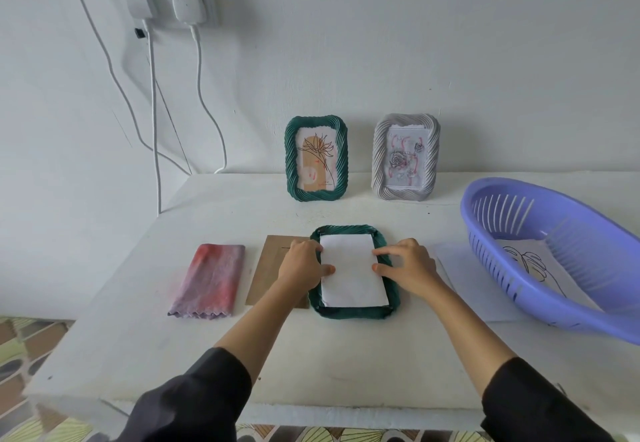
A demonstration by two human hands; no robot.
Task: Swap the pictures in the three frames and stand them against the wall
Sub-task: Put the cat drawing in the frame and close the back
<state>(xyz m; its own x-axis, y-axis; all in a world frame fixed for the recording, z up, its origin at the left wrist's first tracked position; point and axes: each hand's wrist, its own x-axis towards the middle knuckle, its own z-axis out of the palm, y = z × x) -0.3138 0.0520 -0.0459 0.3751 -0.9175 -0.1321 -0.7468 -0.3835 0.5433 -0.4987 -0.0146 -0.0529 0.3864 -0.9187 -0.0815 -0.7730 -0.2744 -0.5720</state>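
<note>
A green frame (353, 313) lies face down in the middle of the white table, with a white sheet (351, 271) lying blank side up in its back opening. My left hand (303, 263) rests on the frame's left edge with fingertips on the sheet. My right hand (407, 265) presses the sheet's right edge with spread fingers. A brown backing board (272, 265) lies flat just left of the frame, partly under my left hand. Against the wall stand a second green frame (316, 158) holding a flower drawing and a grey frame (406, 156) holding a rose picture.
A folded pink and purple cloth (211, 280) lies at the left. At the right a purple plastic basket (554, 254) rests tilted over a sheet with a leaf line drawing (528, 265). White cables (154, 129) hang from a wall socket at the back left.
</note>
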